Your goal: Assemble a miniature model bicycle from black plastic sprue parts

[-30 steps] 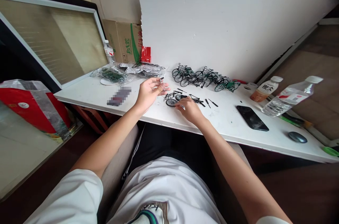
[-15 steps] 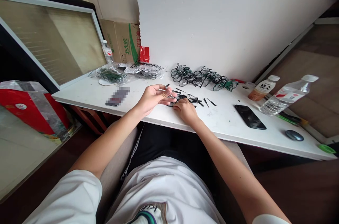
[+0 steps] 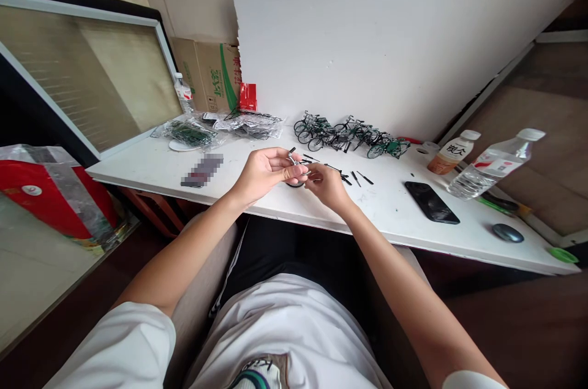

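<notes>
Above the near part of the table, my left hand (image 3: 263, 173) is closed on a small silvery model bicycle handlebar (image 3: 293, 157) with a black end. Close against its fingertips, my right hand (image 3: 329, 185) is pinched; whatever sits between its fingers is too small and covered to name. A dark round rim, like a small wheel (image 3: 294, 184), shows just below the left fingers. Black bicycle parts (image 3: 342, 176) lie partly hidden behind the right hand. To their right are two small screwdrivers (image 3: 365, 177).
Several assembled model bicycles (image 3: 349, 135) stand at the back of the white table (image 3: 257, 202). Bagged parts (image 3: 188, 132) lie at the left. A black phone (image 3: 432, 202), a mouse (image 3: 508, 233), a water bottle (image 3: 496, 165) and a drink bottle (image 3: 454, 153) are on the right.
My right hand has lifted off the parts on the table and come up to my left fingertips. The left hand keeps hold of the handlebar, its thumb now lower.
</notes>
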The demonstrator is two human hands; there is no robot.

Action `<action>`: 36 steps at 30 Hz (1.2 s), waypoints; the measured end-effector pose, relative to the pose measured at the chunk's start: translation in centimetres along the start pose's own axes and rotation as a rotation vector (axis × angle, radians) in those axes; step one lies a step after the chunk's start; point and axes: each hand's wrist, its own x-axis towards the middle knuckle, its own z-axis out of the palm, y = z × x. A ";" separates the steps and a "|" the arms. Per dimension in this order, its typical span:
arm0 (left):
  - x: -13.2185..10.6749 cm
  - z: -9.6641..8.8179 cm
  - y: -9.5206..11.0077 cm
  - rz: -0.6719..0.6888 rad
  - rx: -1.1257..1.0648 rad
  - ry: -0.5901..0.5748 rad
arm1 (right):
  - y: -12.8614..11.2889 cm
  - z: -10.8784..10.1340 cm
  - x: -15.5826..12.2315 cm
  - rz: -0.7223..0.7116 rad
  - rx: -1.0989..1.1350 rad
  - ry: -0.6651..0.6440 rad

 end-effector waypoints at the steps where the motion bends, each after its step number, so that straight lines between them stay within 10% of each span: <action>1: 0.0 0.0 0.2 0.008 0.007 0.004 | -0.7 -0.6 0.1 0.016 0.160 0.010; 6: -0.1 -0.2 0.7 0.047 0.053 0.016 | -5.4 -3.4 -0.2 -0.119 0.534 0.092; 14: -1.0 0.7 1.1 0.133 0.095 0.012 | -10.3 -4.4 -2.4 -0.265 0.515 0.088; 36: -1.9 1.5 2.3 0.143 0.090 0.008 | -11.1 -3.6 -3.0 -0.310 0.556 0.185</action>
